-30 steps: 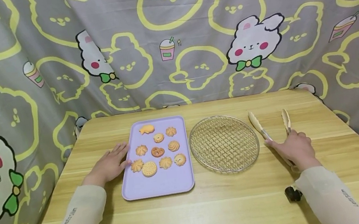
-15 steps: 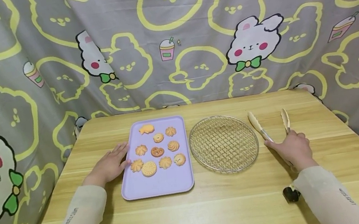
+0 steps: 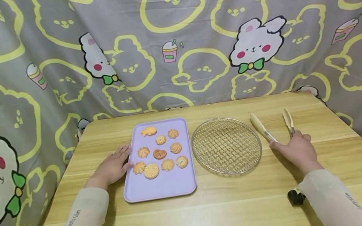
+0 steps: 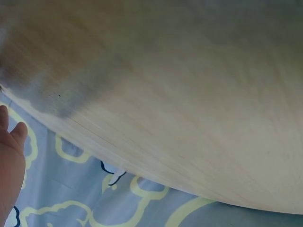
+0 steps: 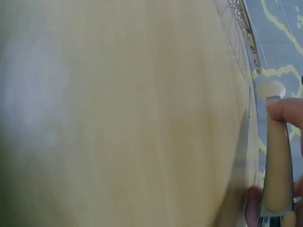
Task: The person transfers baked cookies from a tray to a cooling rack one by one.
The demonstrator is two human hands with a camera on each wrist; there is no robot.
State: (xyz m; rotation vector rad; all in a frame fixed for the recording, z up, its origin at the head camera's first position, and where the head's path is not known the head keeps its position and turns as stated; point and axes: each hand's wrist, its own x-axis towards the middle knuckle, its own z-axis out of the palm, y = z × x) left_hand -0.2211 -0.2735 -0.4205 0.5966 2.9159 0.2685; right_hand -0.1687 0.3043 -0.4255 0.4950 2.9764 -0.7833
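Cookies (image 3: 160, 154) nine on one tray (image 3: 160, 186), one rack (image 3: 226, 145), one tongs (image 3: 264, 130)

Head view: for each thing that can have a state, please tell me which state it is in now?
tongs: arms spread open, lying on the table
right hand: laid over the tongs' handle end, fingers curled on it
left hand: flat, fingers straight, touching the tray's left edge
purple tray: flat, holding ten cookies
round wire rack: flat, nothing on it
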